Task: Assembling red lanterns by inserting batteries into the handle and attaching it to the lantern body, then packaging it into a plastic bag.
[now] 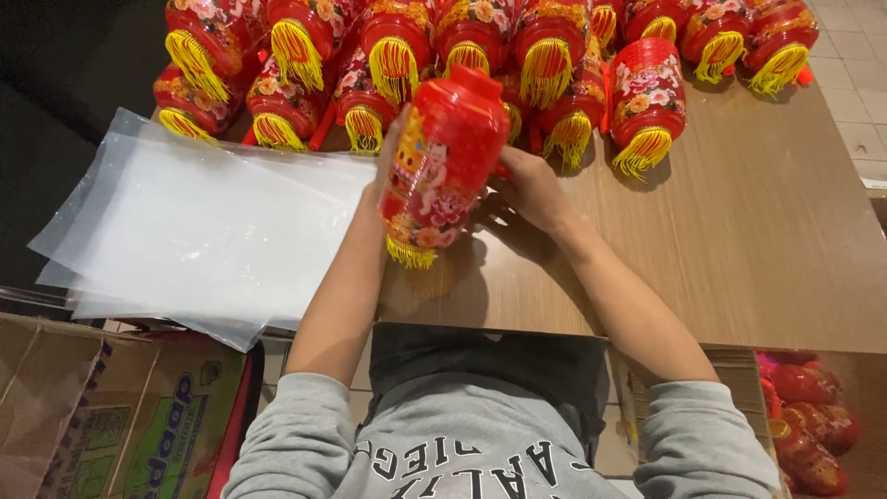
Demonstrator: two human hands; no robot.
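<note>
While both hands grip a red lantern [442, 157], clear bags [199, 231] cover the wooden table [758, 240].

We see a glossy red lantern [442, 157] printed with pink flowers, a small pale figure and gold trim, ending in a yellow fringe. The row of lanterns [480, 65] behind it shows the same red bodies, pink-and-orange floral bands and yellow tassels. The plastic bags [194, 231] are clear with a milky white sheen. The surface [739, 240] is warm brown wood grain. The sweatshirt [480, 453] is grey with white lettering. The cardboard box [120, 416] looks tan with green print, though partly cut off.
</note>
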